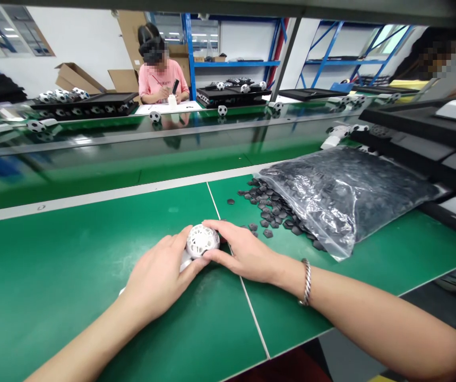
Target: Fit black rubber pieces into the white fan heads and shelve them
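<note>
A small white ball shell with cut-out openings [203, 241] is held between my two hands, low over the green tabletop. My left hand [162, 270] is closed around its left side, and a white piece joined or next to the ball shows under the fingers. On the other side, the thumb and fingers of my right hand [243, 249] grip the ball. Beyond my right hand lies a heap of small black five-sided pieces [275, 209]. They spill from the mouth of a clear plastic bag [347, 191] full of dark pieces.
Stacked black trays [430, 127] stand at the right. Behind the tabletop runs a green conveyor belt [140, 178], with small black-and-white footballs [155, 116] along its far side. Across it, a person in a pink top [164, 79] works by more trays; another person is partly visible far right.
</note>
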`<state>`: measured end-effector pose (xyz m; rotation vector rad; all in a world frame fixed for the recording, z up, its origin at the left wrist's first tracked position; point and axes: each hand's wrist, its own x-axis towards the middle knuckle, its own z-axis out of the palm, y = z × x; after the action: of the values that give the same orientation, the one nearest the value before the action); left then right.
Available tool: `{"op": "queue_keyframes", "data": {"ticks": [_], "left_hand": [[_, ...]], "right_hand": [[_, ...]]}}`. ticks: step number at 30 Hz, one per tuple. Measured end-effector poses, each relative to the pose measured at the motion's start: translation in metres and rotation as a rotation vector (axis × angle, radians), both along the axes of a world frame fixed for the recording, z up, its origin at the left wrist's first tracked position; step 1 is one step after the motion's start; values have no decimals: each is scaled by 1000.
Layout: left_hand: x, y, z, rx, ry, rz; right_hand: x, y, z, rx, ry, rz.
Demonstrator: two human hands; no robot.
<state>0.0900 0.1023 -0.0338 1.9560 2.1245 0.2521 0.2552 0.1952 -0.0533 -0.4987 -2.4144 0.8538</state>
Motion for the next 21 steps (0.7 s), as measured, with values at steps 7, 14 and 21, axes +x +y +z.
{"op": "queue_keyframes", "data": {"ticks": [7,14,21], "left_hand": [[1,0,0,7,9,-14],[1,0,1,17,24,-27],[2,1,-1,44,22,-44]], "right_hand": [[-1,-1,1,1,6,-14],[-2,-4,-1,-39,34,-28],[-4,-5,-7,-30,94,-39]]}}
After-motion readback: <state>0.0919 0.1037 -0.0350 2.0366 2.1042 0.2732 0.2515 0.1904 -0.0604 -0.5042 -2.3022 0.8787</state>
